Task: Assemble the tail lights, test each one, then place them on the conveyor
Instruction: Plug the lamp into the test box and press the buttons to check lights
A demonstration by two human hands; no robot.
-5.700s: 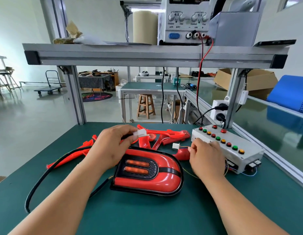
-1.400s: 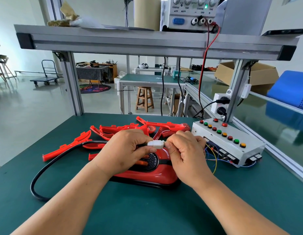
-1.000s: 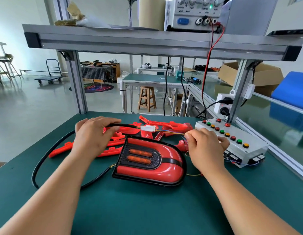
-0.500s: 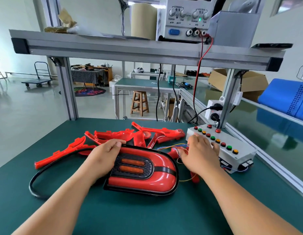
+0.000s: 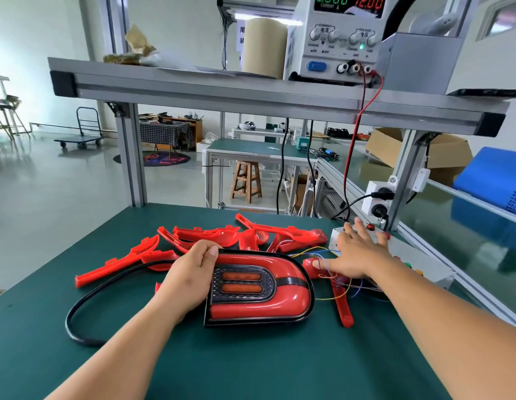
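Your left hand (image 5: 193, 272) holds the tail light (image 5: 259, 293) at its left end, the grip curled round the rim; the light lies flat near the middle of the table (image 5: 251, 368). Your right hand (image 5: 357, 252) lies flat over the button box (image 5: 421, 264) by the right edge, fingers straight and spread. Loose red parts (image 5: 207, 235) crowd the far side; a black cable (image 5: 68, 323) loops toward the left edge.

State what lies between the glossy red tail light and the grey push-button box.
Head view: thin coloured wires and a narrow red plastic strip, partly under the right hand.
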